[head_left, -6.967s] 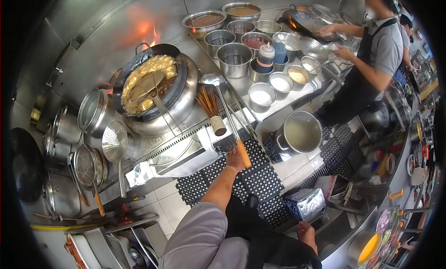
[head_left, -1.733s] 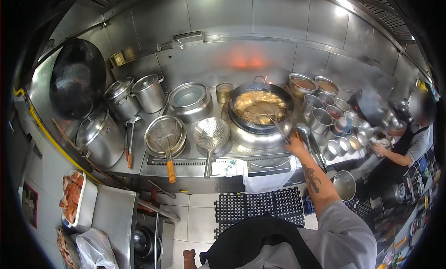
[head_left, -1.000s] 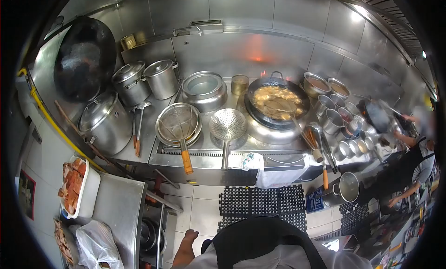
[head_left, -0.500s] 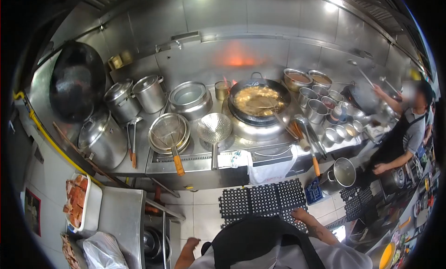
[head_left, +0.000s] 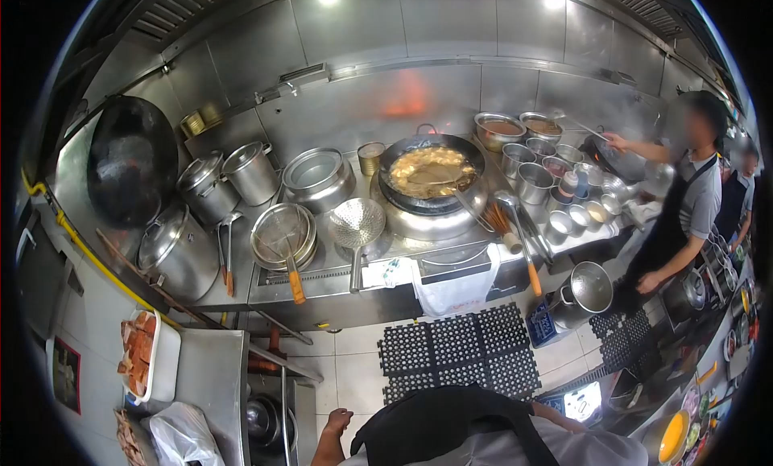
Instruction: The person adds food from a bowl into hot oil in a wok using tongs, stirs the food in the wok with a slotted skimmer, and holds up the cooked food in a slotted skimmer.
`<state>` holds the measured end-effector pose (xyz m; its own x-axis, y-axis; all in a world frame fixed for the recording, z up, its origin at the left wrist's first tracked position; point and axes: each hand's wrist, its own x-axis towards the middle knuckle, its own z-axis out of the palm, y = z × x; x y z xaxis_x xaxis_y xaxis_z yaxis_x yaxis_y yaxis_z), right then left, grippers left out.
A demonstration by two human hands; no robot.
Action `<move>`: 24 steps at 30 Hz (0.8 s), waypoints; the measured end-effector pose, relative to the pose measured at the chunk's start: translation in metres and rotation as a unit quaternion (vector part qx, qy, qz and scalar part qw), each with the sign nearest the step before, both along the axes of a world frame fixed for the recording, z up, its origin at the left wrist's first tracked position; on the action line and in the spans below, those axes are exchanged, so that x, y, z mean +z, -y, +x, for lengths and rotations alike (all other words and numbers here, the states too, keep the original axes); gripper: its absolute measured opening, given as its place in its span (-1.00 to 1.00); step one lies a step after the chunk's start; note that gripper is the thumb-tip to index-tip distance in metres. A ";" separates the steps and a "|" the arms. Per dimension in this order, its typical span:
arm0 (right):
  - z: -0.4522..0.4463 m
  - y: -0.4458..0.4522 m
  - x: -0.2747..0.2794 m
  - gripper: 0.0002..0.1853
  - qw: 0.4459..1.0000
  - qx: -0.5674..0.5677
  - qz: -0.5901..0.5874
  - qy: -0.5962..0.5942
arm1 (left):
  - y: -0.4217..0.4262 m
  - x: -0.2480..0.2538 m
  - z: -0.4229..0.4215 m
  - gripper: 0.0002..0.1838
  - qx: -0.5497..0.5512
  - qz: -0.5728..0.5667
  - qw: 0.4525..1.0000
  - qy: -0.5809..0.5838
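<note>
Low at the near edge, our left hand [head_left: 340,420] hangs over the floor tiles [head_left: 355,347], well apart from the desk [head_left: 354,307]; we see nothing in it, though how far its fingers are closed we cannot tell. Of our right side only a forearm [head_left: 557,418] shows by the apron [head_left: 435,424]; the right hand is hidden, so its state is unknown to us. Farther off, on the desk, the wire skimmer [head_left: 437,177] lies in the wok [head_left: 471,150], untouched: its handle [head_left: 463,198] points over the near right rim towards the bundle of sticks [head_left: 497,217], its long axis running from there up and left to the mesh head. Around it, pale golden pieces [head_left: 431,156] sit in the oil; we judge the frying under way, the pieces in, none visibly lifted out yet. Beyond, an orange glow [head_left: 405,97] lights the wall [head_left: 346,31]
</note>
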<state>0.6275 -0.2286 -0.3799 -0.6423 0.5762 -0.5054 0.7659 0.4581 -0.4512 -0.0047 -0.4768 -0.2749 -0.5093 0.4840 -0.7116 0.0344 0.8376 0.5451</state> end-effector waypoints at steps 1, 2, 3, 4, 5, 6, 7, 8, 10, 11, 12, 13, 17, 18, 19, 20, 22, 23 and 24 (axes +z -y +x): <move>0.003 -0.002 0.005 -0.73 0.999 -0.018 -0.029 0.009 | 0.005 -0.005 0.007 -0.70 0.015 0.000 1.000 0.003; 0.006 -0.003 0.011 -0.73 0.998 -0.036 -0.058 0.018 | 0.012 -0.009 0.014 -0.70 -0.001 -0.012 1.000 0.016; 0.008 -0.006 0.016 -0.73 0.994 -0.054 -0.086 0.027 | 0.021 -0.013 0.018 -0.70 -0.016 -0.024 0.999 0.028; -0.003 -0.011 0.025 -0.73 0.990 -0.074 -0.114 0.033 | 0.031 -0.025 0.015 -0.69 -0.033 -0.035 0.998 0.038; -0.014 -0.009 0.034 -0.73 0.984 -0.096 -0.143 0.038 | 0.048 -0.046 0.001 -0.69 -0.351 0.031 0.933 -0.068; -0.004 -0.002 0.035 -0.73 0.976 -0.121 -0.174 0.041 | 0.063 -0.049 0.000 -0.68 -0.483 0.147 0.851 -0.143; 0.008 0.011 0.032 -0.73 0.966 -0.147 -0.206 0.045 | 0.070 -0.047 -0.004 -0.68 -0.598 0.258 0.731 -0.207; 0.007 0.022 0.035 -0.73 0.954 -0.176 -0.237 0.049 | 0.071 -0.045 -0.007 -0.68 -0.570 0.192 0.781 -0.168; -0.022 0.018 0.078 -0.73 0.936 -0.263 -0.231 -0.010 | 0.062 -0.046 -0.006 -0.68 -0.498 0.064 0.860 -0.091; -0.038 0.018 0.101 -0.73 0.925 -0.305 -0.224 -0.040 | 0.055 -0.047 -0.005 -0.67 -0.455 0.000 0.889 -0.053; -0.045 0.024 0.110 -0.73 0.920 -0.329 -0.206 -0.058 | 0.049 -0.047 -0.007 -0.67 -0.409 -0.065 0.910 -0.016; -0.053 0.028 0.120 -0.72 0.914 -0.351 -0.187 -0.076 | 0.040 -0.047 -0.011 -0.66 -0.359 -0.130 0.924 0.021; -0.049 0.054 0.138 -0.71 0.979 -0.190 -0.055 -0.038 | -0.043 -0.067 -0.037 -0.58 -0.477 0.051 0.872 -0.097; -0.029 0.061 0.108 -0.70 0.993 -0.089 0.027 -0.076 | -0.064 -0.051 -0.029 -0.67 -0.283 -0.050 0.957 -0.030; -0.009 0.069 0.082 -0.69 0.988 0.016 0.108 -0.112 | -0.079 -0.033 -0.023 -0.58 -0.228 0.002 0.972 -0.048; 0.009 0.080 0.056 -0.68 0.964 0.121 0.184 -0.146 | -0.092 -0.027 -0.022 -0.43 -0.163 0.066 0.984 -0.037; 0.021 0.104 0.033 -0.67 0.977 -0.129 -0.059 -0.159 | -0.108 -0.010 -0.020 -0.43 -0.147 0.061 0.987 -0.010; 0.018 0.109 0.030 -0.66 0.938 -0.250 -0.181 -0.157 | -0.112 -0.011 -0.023 -0.43 -0.138 0.058 0.989 0.003; 0.011 0.111 0.025 -0.66 0.938 -0.250 -0.182 -0.157 | -0.110 -0.011 -0.027 -0.42 -0.147 0.057 0.987 0.008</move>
<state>0.6382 -0.3392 -0.3546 -0.4884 0.6711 -0.5577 0.6467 -0.1508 -0.7477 -0.0313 -0.3666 -0.2855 -0.3243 0.6873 -0.6500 0.2576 0.7253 0.6384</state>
